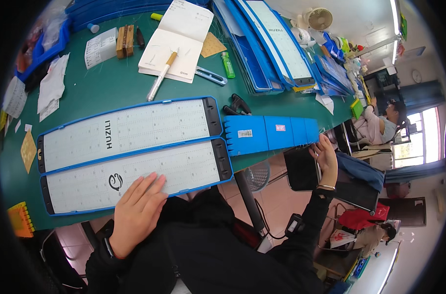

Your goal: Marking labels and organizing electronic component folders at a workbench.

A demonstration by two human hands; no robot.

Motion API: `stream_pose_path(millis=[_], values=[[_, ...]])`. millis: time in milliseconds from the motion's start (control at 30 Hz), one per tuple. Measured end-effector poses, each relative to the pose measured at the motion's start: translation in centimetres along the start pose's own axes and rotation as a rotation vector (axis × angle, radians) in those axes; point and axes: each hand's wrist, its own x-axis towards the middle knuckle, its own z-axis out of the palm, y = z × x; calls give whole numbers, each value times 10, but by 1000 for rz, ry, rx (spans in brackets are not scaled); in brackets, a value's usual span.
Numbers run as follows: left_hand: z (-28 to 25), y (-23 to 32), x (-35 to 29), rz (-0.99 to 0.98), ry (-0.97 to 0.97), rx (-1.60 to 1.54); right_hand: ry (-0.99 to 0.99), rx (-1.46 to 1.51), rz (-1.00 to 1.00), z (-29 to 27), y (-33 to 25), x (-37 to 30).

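Note:
A long blue-rimmed case lies opened out, its two white, finely ruled panels side by side. My left hand rests on the near panel, fingers stretched out and holding nothing. Beyond the case's right end, a blue foam board with notched edges and two small labels lies along the table edge. My right hand is at the far right end of that board, its fingertips bent together. Fine strands show near them, but what the fingers pinch is too small to make out.
On the green table are an open notebook, a pen, a blue cutter, a green lighter and black pliers. More blue cases are stacked beyond. Two people sit further off at right.

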Motion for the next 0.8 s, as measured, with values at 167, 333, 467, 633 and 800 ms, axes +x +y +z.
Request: stream_pose_path(millis=[167,333,467,633,800], values=[[12,22,20,115,-71,-45,-115,70,-133,-20,26,12],[14,58,52,68,-225,-572,31,323,-463,-58,32,-12],[59,78,55,-420,-664,-1735,157,436,-399,-112,37,-33],[90,84,83,-883,-592,-2161,-222,1005,-488,-164,77,-45],[107,81,75,-931,-437,-2327,23,487,-328,-97,71,-48]])
